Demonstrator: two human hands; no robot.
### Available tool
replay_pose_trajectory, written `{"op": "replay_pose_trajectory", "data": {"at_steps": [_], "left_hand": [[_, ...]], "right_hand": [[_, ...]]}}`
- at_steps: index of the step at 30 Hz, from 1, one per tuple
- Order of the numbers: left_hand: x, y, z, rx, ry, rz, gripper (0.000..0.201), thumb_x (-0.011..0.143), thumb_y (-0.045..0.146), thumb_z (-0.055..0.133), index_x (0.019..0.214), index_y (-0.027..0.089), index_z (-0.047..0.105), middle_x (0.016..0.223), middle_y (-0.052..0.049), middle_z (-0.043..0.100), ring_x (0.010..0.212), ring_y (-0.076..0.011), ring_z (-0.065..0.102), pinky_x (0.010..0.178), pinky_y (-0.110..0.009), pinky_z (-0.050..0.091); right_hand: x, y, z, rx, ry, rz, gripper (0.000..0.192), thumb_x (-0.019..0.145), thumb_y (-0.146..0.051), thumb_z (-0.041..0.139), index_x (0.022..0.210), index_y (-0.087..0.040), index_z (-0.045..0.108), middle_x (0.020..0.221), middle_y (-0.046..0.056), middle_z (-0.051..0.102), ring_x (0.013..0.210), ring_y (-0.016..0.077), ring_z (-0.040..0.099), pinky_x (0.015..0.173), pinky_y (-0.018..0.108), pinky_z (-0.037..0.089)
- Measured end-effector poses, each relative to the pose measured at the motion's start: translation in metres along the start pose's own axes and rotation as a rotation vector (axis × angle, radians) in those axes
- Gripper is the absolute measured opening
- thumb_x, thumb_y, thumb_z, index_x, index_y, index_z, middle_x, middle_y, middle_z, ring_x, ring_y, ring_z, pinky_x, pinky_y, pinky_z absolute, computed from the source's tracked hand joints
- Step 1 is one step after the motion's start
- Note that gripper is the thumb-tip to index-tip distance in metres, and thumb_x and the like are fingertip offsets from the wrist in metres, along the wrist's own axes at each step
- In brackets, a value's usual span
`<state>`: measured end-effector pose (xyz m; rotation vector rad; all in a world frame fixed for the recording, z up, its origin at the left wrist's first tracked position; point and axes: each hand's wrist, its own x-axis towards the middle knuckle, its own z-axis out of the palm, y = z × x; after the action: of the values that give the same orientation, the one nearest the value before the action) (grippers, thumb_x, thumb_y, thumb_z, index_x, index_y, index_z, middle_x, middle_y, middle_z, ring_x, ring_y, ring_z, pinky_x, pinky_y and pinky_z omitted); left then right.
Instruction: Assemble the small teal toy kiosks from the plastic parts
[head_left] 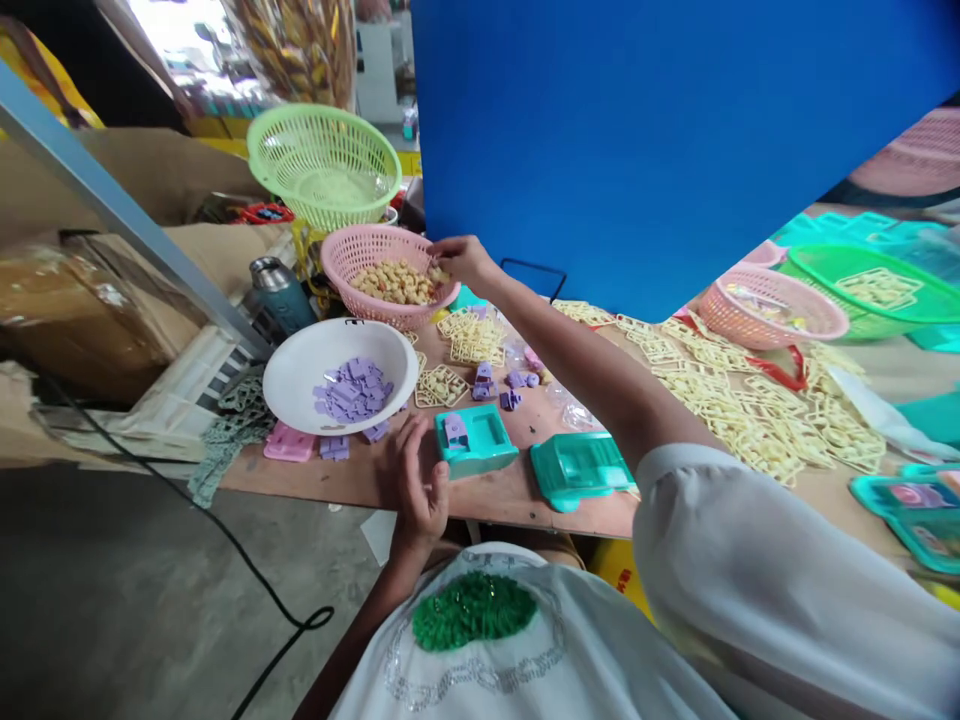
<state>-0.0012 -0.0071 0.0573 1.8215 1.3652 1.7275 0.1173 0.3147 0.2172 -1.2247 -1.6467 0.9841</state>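
My right hand (469,260) reaches to the right rim of a pink basket (341,262), which holds a heap of small tan pieces (396,282). Its fingertips are drawn together at the heap; what is between them is too small to make out. At the table's front edge my left hand (420,485) is open, thumb apart from the fingers, beside a teal plastic casing (474,445). A purple part (454,430) sits in the left side of that casing. Farther right lies another teal casing (581,468) with a translucent top.
A white bowl (281,385) of purple pieces stands left. Several cream plastic frames (739,410) cover the right side. A large blue panel (637,130) rises behind. A flask (283,295), green basket (259,150) and metal post (127,205) stand at left.
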Motion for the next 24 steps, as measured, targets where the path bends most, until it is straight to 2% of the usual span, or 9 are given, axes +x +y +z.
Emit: {"op": "replay_pose_trajectory", "data": {"at_steps": [2, 4, 5, 8, 12, 15, 19, 21, 24], "left_hand": [[0.005, 0.010, -0.004, 0.040, 0.052, 0.107, 0.050, 0.107, 0.043, 0.059, 0.152, 0.022, 0.056, 0.153, -0.020, 0.060, 0.149, -0.0352, 0.053, 0.123, -0.059, 0.045], [0.015, 0.026, -0.006, -0.034, 0.098, 0.114, 0.044, 0.102, 0.034, 0.070, 0.145, 0.025, 0.063, 0.142, -0.015, 0.067, 0.137, -0.0306, 0.062, 0.118, -0.052, 0.051], [0.023, 0.036, -0.006, -0.129, 0.116, 0.068, 0.041, 0.101, 0.031, 0.072, 0.141, 0.026, 0.065, 0.135, -0.013, 0.070, 0.127, -0.0271, 0.068, 0.112, -0.047, 0.056], [0.052, 0.059, -0.001, -0.493, 0.124, -0.234, 0.036, 0.099, 0.036, 0.076, 0.133, 0.025, 0.067, 0.120, -0.009, 0.075, 0.095, -0.0181, 0.076, 0.089, -0.033, 0.064], [0.079, 0.068, 0.012, -0.788, 0.069, -0.541, 0.050, 0.082, 0.047, 0.093, 0.119, 0.022, 0.070, 0.110, -0.007, 0.079, 0.086, -0.0171, 0.079, 0.080, -0.029, 0.065], [0.082, 0.069, 0.019, -0.869, 0.087, -0.620, 0.050, 0.069, 0.045, 0.101, 0.102, 0.020, 0.073, 0.098, -0.004, 0.080, 0.087, -0.0171, 0.078, 0.082, -0.030, 0.066], [0.082, 0.068, 0.017, -0.849, 0.117, -0.638, 0.044, 0.066, 0.043, 0.101, 0.093, 0.018, 0.076, 0.089, -0.001, 0.078, 0.079, -0.0129, 0.074, 0.075, -0.025, 0.062], [0.085, 0.066, 0.011, -0.804, 0.091, -0.629, 0.042, 0.068, 0.043, 0.099, 0.094, 0.018, 0.077, 0.085, 0.000, 0.077, 0.072, -0.0101, 0.070, 0.070, -0.021, 0.058], [0.089, 0.061, 0.002, -0.752, -0.025, -0.623, 0.041, 0.069, 0.043, 0.098, 0.093, 0.017, 0.077, 0.083, 0.000, 0.077, 0.071, -0.0094, 0.069, 0.069, -0.020, 0.057]], "right_hand": [[-0.034, -0.006, -0.017, 0.148, -0.119, 0.017, 0.016, 0.087, -0.016, 0.077, 0.102, -0.010, 0.076, 0.086, 0.006, 0.075, 0.076, 0.0191, 0.072, 0.073, 0.038, 0.068], [-0.073, -0.008, -0.030, 0.239, -0.276, 0.007, 0.018, 0.087, -0.019, 0.080, 0.103, -0.012, 0.076, 0.084, 0.006, 0.075, 0.072, 0.0176, 0.071, 0.070, 0.037, 0.068], [-0.092, -0.009, -0.034, 0.243, -0.331, -0.014, 0.018, 0.088, -0.020, 0.079, 0.104, -0.013, 0.077, 0.085, 0.006, 0.076, 0.072, 0.0165, 0.071, 0.070, 0.036, 0.067], [-0.145, -0.011, -0.039, 0.184, -0.424, -0.116, 0.020, 0.093, -0.018, 0.070, 0.110, -0.014, 0.078, 0.088, 0.005, 0.078, 0.076, 0.0151, 0.072, 0.074, 0.032, 0.066], [-0.198, -0.016, -0.030, 0.015, -0.348, -0.371, 0.031, 0.098, -0.014, 0.059, 0.124, -0.013, 0.075, 0.095, 0.007, 0.077, 0.085, 0.0158, 0.073, 0.081, 0.033, 0.063], [-0.222, -0.018, -0.024, -0.123, -0.265, -0.575, 0.030, 0.104, -0.017, 0.056, 0.128, -0.014, 0.074, 0.103, 0.010, 0.074, 0.090, 0.0176, 0.071, 0.082, 0.034, 0.062], [-0.234, -0.021, -0.034, -0.155, -0.214, -0.745, 0.029, 0.109, -0.023, 0.057, 0.130, -0.017, 0.075, 0.114, 0.014, 0.072, 0.104, 0.0222, 0.071, 0.089, 0.038, 0.061], [-0.236, -0.024, -0.046, -0.173, -0.318, -0.783, 0.030, 0.109, -0.024, 0.058, 0.134, -0.019, 0.075, 0.116, 0.014, 0.072, 0.108, 0.0229, 0.070, 0.091, 0.038, 0.060], [-0.239, -0.029, -0.062, -0.257, -0.535, -0.759, 0.036, 0.108, -0.020, 0.059, 0.142, -0.021, 0.071, 0.112, 0.012, 0.071, 0.102, 0.0218, 0.070, 0.088, 0.036, 0.059]]}}
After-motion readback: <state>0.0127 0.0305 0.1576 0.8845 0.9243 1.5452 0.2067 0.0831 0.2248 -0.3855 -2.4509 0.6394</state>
